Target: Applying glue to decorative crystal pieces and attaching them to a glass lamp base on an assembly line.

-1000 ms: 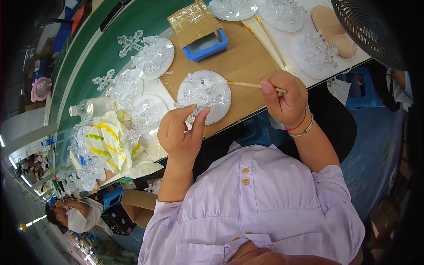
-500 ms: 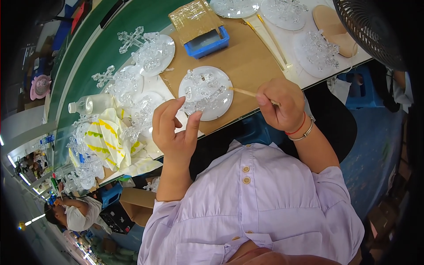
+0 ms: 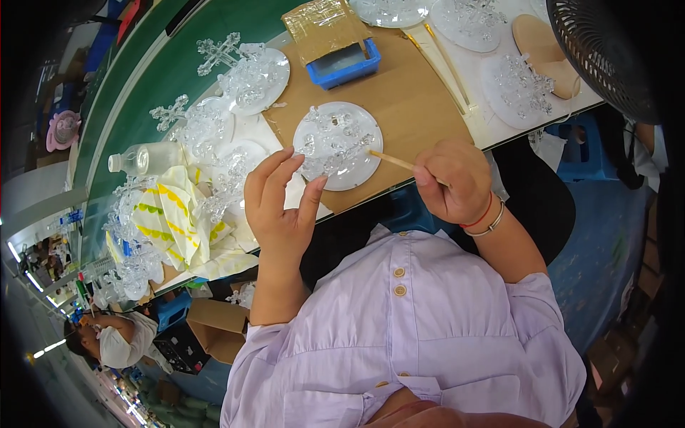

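Observation:
A round white disc [image 3: 359,176] lies on a brown cardboard sheet [image 3: 428,107], with a clear, ornate crystal-like piece [image 3: 330,145] on top of it. My right hand [image 3: 455,182] is closed round a thin wooden stick [image 3: 394,160], whose tip meets the right side of the clear piece. Whether the stick ends in bristles is too small to tell. At the disc's lower left is my left hand [image 3: 278,203], thumb and fingers spread, nothing gripped between them. Its fingertips are close to the rim; contact is unclear.
Behind the disc stands a blue tray [image 3: 346,75] partly covered by a taped cardboard flap [image 3: 317,32]. Yellow-handled brushes [image 3: 448,64] lie to its right. More discs with clear pieces [image 3: 260,82], a bottle [image 3: 146,158] and patterned wrapping [image 3: 171,217] crowd the left. A fan [image 3: 599,57] stands far right.
The stick's tip has shifted from the disc's right rim inward and slightly down onto the clear piece. My left fingers have spread a little, and the whole view has shifted slightly.

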`<state>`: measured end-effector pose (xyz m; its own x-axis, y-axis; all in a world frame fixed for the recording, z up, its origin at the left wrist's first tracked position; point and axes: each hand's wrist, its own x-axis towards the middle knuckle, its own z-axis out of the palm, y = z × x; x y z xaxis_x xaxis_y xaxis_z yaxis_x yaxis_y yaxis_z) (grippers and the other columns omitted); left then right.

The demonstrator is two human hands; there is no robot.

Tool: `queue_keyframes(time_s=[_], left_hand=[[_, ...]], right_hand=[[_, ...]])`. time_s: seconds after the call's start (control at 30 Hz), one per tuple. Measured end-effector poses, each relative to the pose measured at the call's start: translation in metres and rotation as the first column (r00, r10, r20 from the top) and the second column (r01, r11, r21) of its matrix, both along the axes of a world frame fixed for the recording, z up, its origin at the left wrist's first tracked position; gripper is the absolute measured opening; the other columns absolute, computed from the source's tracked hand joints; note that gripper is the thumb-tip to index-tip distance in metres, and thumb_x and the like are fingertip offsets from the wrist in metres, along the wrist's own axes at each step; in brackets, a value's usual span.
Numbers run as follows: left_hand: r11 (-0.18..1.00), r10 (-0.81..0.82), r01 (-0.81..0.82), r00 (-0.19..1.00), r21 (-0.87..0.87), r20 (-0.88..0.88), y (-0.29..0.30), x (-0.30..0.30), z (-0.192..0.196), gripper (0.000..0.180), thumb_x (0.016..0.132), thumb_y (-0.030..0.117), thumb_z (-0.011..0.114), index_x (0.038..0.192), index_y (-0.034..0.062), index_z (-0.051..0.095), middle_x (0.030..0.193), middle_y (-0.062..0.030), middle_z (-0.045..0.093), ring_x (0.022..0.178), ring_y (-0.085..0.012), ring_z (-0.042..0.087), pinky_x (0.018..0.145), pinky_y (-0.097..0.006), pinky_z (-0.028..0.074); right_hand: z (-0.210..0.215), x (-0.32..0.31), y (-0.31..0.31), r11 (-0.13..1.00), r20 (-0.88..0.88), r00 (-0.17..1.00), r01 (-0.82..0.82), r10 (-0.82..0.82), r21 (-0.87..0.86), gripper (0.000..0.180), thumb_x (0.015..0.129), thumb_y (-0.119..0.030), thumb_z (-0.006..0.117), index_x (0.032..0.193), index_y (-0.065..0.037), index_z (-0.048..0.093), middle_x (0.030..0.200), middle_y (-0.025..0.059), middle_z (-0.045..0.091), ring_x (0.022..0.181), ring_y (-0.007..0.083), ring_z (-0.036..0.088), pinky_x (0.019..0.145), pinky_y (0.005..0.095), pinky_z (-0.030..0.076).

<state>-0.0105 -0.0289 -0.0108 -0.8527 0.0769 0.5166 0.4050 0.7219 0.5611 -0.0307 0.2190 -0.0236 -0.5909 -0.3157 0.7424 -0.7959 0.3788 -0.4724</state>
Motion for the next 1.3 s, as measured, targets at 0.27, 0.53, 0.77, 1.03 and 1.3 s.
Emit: queue_keyframes(time_s=[0.27,0.53,0.77,1.03,1.3], left_hand=[[0.988,-0.046,0.045,0.999,-0.146,-0.006,-0.002,-0.001,0.006,0.04,0.067,0.017,0.083,0.103,0.0075,0.068,0.113,-0.0096,0.063,0.096,-0.0264,0.057,0.08,-0.035,0.046],[0.979,-0.127,0.137,0.989,-0.148,0.075,-0.008,-0.003,0.008,0.048,0.069,0.017,0.082,0.112,0.0079,0.065,0.124,-0.011,0.059,0.115,-0.0313,0.054,0.094,-0.039,0.044],[0.975,-0.209,0.22,0.947,-0.018,0.244,-0.015,-0.001,0.017,0.051,0.07,0.009,0.081,0.117,0.0062,0.063,0.124,-0.0131,0.06,0.11,-0.0308,0.059,0.091,-0.037,0.049],[0.982,-0.161,0.176,0.973,-0.075,0.165,-0.006,0.006,0.009,0.053,0.066,0.011,0.083,0.114,0.0062,0.064,0.116,-0.0117,0.063,0.102,-0.0296,0.062,0.084,-0.035,0.052],[0.985,-0.132,0.132,0.991,-0.109,0.004,0.013,0.008,0.002,0.047,0.064,0.014,0.085,0.104,0.003,0.065,0.098,-0.0098,0.064,0.087,-0.0263,0.061,0.073,-0.034,0.051]], right_hand=[[-0.001,-0.002,-0.002,0.999,0.039,0.999,0.015,-0.013,-0.044,0.012,0.086,0.002,0.06,0.089,-0.004,0.05,0.069,0.0094,0.061,0.053,0.0244,0.055,0.049,0.0316,0.043],[0.003,-0.004,0.006,0.991,0.068,0.991,0.116,-0.112,-0.064,0.011,0.086,0.003,0.06,0.087,-0.002,0.05,0.069,0.0118,0.061,0.053,0.0244,0.057,0.049,0.0303,0.044],[0.001,0.005,0.002,0.999,0.039,0.999,0.035,-0.034,-0.039,0.012,0.085,0.004,0.06,0.088,-0.002,0.05,0.07,0.0113,0.061,0.054,0.025,0.057,0.05,0.0308,0.044],[-0.001,-0.001,0.001,0.995,-0.006,0.995,0.099,-0.099,-0.035,0.012,0.085,0.003,0.06,0.088,-0.003,0.05,0.07,0.0104,0.061,0.053,0.0246,0.055,0.049,0.0316,0.044],[0.001,-0.003,0.001,0.998,0.026,0.998,0.066,-0.065,-0.018,0.014,0.084,0.003,0.061,0.089,-0.003,0.05,0.07,0.0093,0.061,0.052,0.025,0.056,0.048,0.0326,0.043]])
